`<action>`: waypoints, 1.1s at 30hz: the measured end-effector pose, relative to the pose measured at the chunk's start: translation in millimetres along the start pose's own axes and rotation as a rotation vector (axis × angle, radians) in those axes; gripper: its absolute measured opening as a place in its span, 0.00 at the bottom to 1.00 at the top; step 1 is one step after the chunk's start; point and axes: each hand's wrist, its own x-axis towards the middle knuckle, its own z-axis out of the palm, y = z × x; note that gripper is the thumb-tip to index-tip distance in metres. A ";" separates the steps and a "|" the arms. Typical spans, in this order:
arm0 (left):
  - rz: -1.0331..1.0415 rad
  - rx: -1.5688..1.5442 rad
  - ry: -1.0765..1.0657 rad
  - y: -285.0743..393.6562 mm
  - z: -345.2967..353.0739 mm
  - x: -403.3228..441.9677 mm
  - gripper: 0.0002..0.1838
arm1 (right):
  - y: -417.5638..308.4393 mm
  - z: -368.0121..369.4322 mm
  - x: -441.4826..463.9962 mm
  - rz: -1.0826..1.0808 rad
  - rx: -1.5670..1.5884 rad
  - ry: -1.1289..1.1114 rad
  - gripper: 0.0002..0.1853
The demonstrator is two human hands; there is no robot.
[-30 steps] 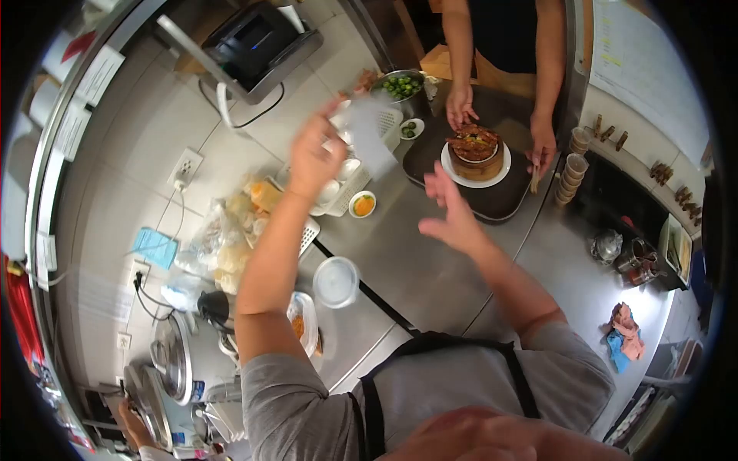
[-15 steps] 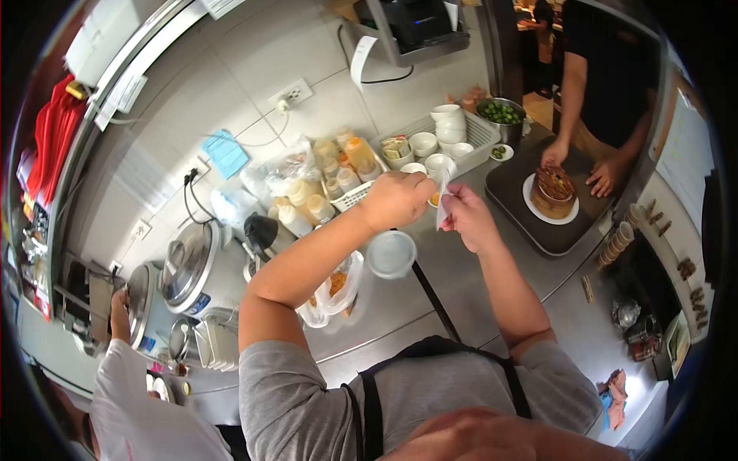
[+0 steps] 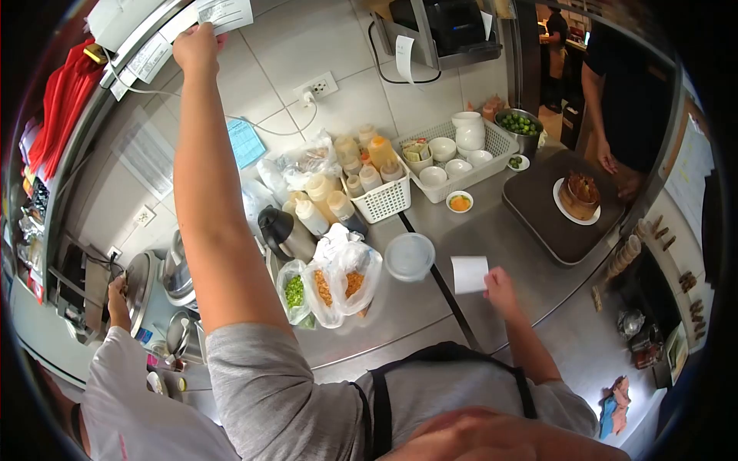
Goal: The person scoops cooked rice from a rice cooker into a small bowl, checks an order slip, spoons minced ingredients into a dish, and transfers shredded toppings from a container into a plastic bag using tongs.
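Observation:
My left hand [image 3: 197, 48] reaches up to the rail at the upper left, its fingers pressed together at the lower edge of a printed paper slip [image 3: 224, 11]. Other slips [image 3: 150, 58] hang beside it. Low over the steel counter, my right hand [image 3: 501, 290] pinches the edge of a blank white paper [image 3: 470, 275]. A lidded round tub [image 3: 410, 257] stands to the left of that paper. Beyond it is a small bowl with orange contents [image 3: 460, 202].
A dark tray [image 3: 565, 250] bears a plated round steamer [image 3: 579, 195], with a person [image 3: 634, 100] behind it. Bottles fill a white basket [image 3: 382, 201]; bowls stand in another [image 3: 500, 146]. Bags of chopped food [image 3: 354, 284] lie near the front. Another person's sleeve [image 3: 142, 392] is at left.
My left hand has moved from the paper near my right hand up to the rail. My right hand has lowered with the white paper. The other person's hands have drawn back from the steamer.

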 end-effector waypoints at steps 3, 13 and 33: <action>-0.153 -0.128 0.018 -3.2 3.0 11.1 0.10 | 33.4 -2.6 -32.6 0.041 -0.090 -0.009 0.06; -0.141 -0.264 -0.001 1.2 20.0 30.5 0.18 | 37.3 1.4 -45.2 -0.027 -0.160 0.161 0.06; -0.210 0.205 -0.537 -38.3 -271.5 -365.7 0.17 | 57.0 7.8 -29.5 -0.197 -0.408 0.229 0.09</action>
